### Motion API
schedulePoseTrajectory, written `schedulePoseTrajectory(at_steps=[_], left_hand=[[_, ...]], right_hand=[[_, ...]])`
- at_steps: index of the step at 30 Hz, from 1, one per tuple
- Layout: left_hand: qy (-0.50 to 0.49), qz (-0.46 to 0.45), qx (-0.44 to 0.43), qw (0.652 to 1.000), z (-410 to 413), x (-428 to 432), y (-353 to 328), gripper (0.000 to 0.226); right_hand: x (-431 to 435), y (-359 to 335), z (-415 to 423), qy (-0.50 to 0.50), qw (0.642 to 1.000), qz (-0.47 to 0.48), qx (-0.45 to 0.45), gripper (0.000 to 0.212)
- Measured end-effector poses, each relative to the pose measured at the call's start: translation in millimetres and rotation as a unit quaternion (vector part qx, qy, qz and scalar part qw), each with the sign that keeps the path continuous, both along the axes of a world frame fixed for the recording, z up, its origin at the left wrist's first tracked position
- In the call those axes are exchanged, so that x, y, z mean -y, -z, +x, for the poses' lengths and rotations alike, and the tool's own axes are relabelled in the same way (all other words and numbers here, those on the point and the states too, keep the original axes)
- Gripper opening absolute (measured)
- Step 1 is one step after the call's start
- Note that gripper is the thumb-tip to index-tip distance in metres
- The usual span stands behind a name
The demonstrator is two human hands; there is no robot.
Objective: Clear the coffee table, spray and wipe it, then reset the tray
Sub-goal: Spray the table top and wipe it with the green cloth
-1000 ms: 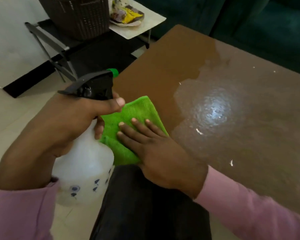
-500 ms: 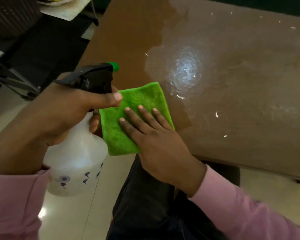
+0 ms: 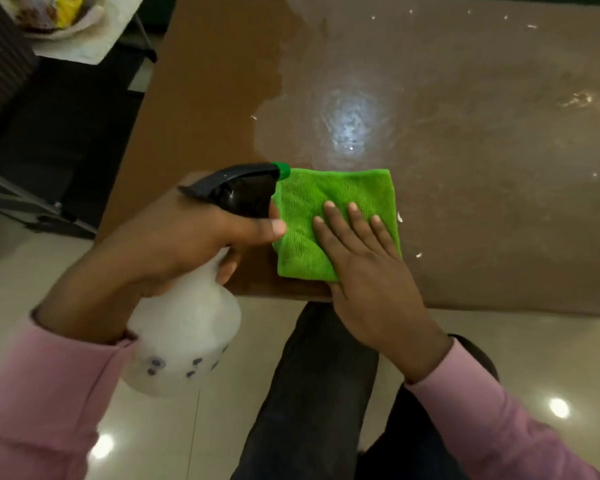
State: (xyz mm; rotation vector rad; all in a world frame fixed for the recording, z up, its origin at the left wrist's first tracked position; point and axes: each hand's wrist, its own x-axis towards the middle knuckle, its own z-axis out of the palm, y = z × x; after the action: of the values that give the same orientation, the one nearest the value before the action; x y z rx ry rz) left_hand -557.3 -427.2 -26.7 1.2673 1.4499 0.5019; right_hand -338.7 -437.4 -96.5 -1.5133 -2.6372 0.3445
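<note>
The brown coffee table (image 3: 482,209) fills the upper right, its surface wet and glossy with small white specks. A folded green cloth (image 3: 323,216) lies flat near the table's front left edge. My right hand (image 3: 371,282) presses flat on the cloth, fingers spread. My left hand (image 3: 174,247) grips the neck of a white spray bottle (image 3: 184,334) with a black trigger head and green nozzle, held just left of the cloth, over the table's corner.
A white tray (image 3: 94,39) with a plate of items sits at the top left on a dark stand, beside a dark woven basket (image 3: 0,57). My dark-trousered leg (image 3: 319,393) is below the table edge. Glossy light floor tiles lie around.
My right hand has slid the cloth to the right and farther onto the table. The spray bottle has followed alongside. The view has tilted down.
</note>
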Motion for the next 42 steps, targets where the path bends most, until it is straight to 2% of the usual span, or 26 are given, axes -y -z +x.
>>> schedulePoseTrajectory(at_steps=[3, 5, 9, 12, 16, 20, 28, 32, 34, 37, 40, 42], left_hand=[[-0.017, 0.033, 0.043, 0.998, 16.7, 12.9, -8.3, 0.029], [-0.034, 0.036, 0.065, 0.997, 33.7, 17.1, -11.9, 0.031], [-0.062, 0.011, 0.041, 0.997, 46.6, 26.4, -9.6, 0.032], [-0.066, 0.0, 0.033, 0.997, 55.7, 39.1, -2.1, 0.042], [-0.068, -0.005, 0.029, 0.997, 69.8, 46.9, 9.1, 0.022], [-0.055, -0.016, 0.032, 0.998, 84.5, 48.4, 15.0, 0.018], [-0.012, -0.017, 0.02, 1.0, 102.2, 37.9, 19.4, 0.017], [-0.004, 0.003, 0.045, 0.999, 101.0, 37.7, 7.2, 0.034], [-0.013, 0.032, 0.055, 0.998, 96.9, 32.8, -9.2, 0.044], [-0.027, 0.098, 0.041, 0.994, 84.8, 12.9, -36.6, 0.037], [-0.038, 0.135, 0.003, 0.99, 66.4, -20.3, -49.7, 0.03], [-0.019, 0.122, -0.031, 0.992, 52.9, -39.8, -50.6, 0.032]], right_hand=[[2.2, 7.5, 17.8, -0.013, 1.0, 0.014, -0.007, 0.075], [1.4, 10.0, 36.4, -0.006, 1.0, 0.019, -0.012, 0.075], [-8.8, 7.9, 63.5, 0.034, 0.999, 0.009, -0.026, 0.072], [-9.8, 6.9, 83.9, 0.072, 0.997, 0.019, -0.028, 0.069], [-5.4, 12.5, 122.6, 0.14, 0.989, 0.034, -0.036, 0.063], [6.9, 11.2, 162.3, 0.231, 0.971, 0.031, -0.049, 0.058], [3.9, 7.0, 180.1, 0.295, 0.951, 0.002, -0.096, 0.055], [0.6, 6.9, 169.8, 0.313, 0.944, 0.011, -0.099, 0.055], [-5.1, 7.0, 153.0, 0.31, 0.948, 0.019, -0.072, 0.058], [-15.6, 4.9, 110.9, 0.265, 0.964, 0.026, -0.025, 0.062], [-15.6, 0.5, 57.2, 0.163, 0.986, 0.027, -0.015, 0.065], [-5.2, 0.3, 23.8, 0.081, 0.996, 0.026, -0.017, 0.067]])
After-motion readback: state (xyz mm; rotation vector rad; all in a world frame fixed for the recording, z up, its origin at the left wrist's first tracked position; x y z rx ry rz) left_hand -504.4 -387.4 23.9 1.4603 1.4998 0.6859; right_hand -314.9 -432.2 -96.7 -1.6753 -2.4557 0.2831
